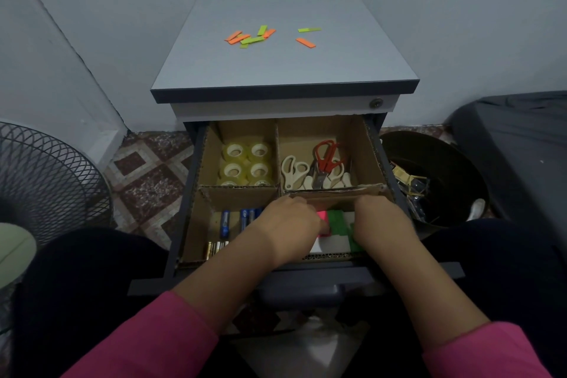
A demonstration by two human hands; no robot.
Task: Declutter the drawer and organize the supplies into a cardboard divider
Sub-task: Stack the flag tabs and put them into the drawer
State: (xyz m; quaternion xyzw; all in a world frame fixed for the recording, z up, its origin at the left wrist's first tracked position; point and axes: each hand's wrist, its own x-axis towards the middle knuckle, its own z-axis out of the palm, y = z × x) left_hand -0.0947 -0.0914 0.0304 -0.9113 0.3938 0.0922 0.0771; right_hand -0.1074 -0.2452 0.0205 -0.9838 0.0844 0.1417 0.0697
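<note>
The open drawer (190,181) holds a cardboard divider (277,159) with four compartments. Clear tape rolls (245,163) fill the back left one, several scissors (319,169) the back right one, and batteries (225,222) lie in the front left one. In the front right compartment sit pink, green and white sticky note pads (336,232). My left hand (290,221) and my right hand (382,222) both reach into that compartment, one on each side of the pads, and touch them. Their fingers are hidden, so the hold is unclear.
Orange and green sticky strips (250,37) lie scattered on the grey cabinet top (285,64). A dark bin (435,178) with scraps stands to the right of the drawer, a wire mesh basket (49,175) to the left. My knees flank the drawer.
</note>
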